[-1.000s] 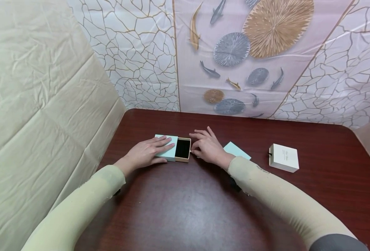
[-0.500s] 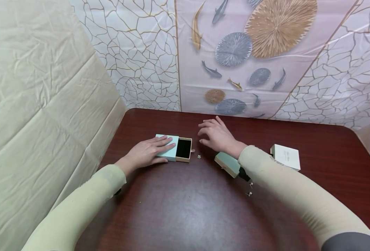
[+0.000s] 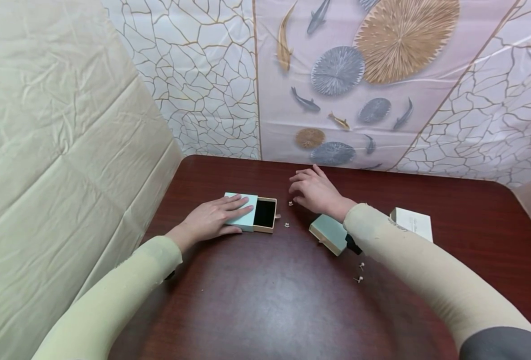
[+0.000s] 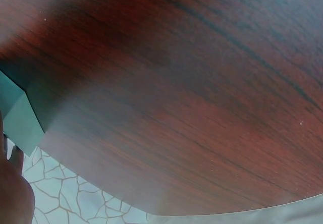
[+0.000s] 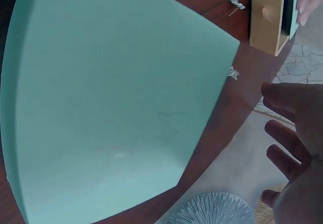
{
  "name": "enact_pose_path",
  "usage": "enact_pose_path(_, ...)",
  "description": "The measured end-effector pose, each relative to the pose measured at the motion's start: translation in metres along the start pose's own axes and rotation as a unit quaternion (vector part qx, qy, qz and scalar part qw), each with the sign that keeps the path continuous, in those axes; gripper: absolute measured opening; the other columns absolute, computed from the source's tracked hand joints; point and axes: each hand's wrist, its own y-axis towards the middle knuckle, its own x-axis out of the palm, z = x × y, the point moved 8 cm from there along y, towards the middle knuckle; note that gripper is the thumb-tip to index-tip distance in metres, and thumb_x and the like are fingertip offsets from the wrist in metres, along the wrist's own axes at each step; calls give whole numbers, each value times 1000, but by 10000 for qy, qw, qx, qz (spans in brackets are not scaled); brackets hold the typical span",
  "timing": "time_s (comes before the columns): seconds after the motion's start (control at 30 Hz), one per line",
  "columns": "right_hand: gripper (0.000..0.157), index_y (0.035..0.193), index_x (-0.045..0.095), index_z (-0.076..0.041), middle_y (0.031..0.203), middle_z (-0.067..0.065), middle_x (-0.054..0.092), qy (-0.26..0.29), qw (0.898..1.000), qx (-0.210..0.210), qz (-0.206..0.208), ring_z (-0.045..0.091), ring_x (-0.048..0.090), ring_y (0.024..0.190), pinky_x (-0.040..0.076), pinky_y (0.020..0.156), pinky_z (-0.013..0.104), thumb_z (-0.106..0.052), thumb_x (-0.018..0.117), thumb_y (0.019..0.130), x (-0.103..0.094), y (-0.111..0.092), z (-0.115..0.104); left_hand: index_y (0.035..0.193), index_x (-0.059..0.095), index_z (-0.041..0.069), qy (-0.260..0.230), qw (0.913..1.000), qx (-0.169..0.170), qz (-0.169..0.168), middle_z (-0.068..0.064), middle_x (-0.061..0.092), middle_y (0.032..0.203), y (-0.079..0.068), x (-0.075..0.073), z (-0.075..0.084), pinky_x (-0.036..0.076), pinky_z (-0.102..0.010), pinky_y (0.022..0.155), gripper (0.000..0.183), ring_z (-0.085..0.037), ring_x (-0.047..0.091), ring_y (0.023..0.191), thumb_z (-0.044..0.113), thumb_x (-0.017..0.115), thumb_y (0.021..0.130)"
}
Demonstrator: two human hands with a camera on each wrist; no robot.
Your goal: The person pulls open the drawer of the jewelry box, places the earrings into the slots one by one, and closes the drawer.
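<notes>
My left hand (image 3: 208, 220) lies flat with fingers stretched over the mint-green sleeve of a small jewelry box (image 3: 249, 220). Its drawer (image 3: 265, 214), lined in black, is slid partly out to the right and has a small ribbon pull. My right hand (image 3: 317, 192) hovers right of that drawer, fingers loosely bent and apart, with nothing between them. One small stud earring (image 3: 291, 203) lies beside its thumb; another earring (image 3: 287, 225) lies nearer the drawer. In the right wrist view both earrings (image 5: 235, 3) look sparkly. The left wrist view shows only a corner of the green sleeve (image 4: 25, 123).
A second green box (image 3: 330, 232) sits below my right wrist, with a black piece (image 3: 352, 245) at its side. Two more small studs (image 3: 359, 279) lie near my right forearm. A white box (image 3: 414, 225) with print stands farther right, partly behind the sleeve. Patterned cloth hangs beyond the table.
My right hand has left the drawer's pull and moved right and away from me, uncovering the earrings and second green box. My left hand stays on the sleeve.
</notes>
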Motion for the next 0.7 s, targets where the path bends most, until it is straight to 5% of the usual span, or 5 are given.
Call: enact_pose_path(0.7, 5, 100, 84, -13, 135, 12, 71, -346, 9988, -43, -356, 37, 53, 140, 23, 127, 66, -13, 80, 96, 27, 10, -2, 159, 54, 16, 16, 9999, -77, -117, -11, 51, 163, -1, 2, -1, 41, -46, 123, 69, -29, 47, 152, 43, 76, 100)
